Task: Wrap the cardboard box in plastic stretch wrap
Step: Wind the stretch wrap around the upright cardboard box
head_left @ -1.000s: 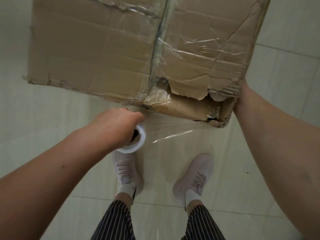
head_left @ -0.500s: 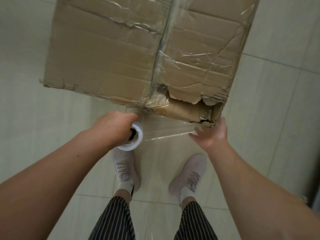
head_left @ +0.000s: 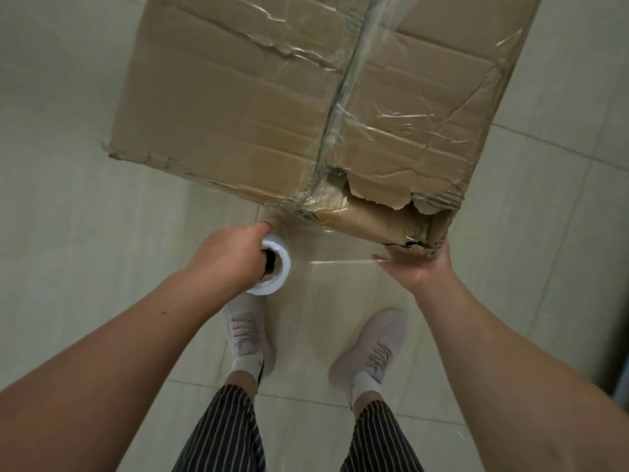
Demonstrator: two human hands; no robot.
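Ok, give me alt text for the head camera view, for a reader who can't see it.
Seen from above, a person's left hand grips a white stretch wrap roll while the right hand presses the clear film against the torn lower corner of a large cardboard box. The box is already partly wrapped. Below are pale shoes on a tiled floor.

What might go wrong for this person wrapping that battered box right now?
The cardboard box has a torn corner; its jagged edge might puncture the stretched film. The left hand carries the roll on fingers pushed into its core, so it could slip. The right hand only presses the film, which may slacken.
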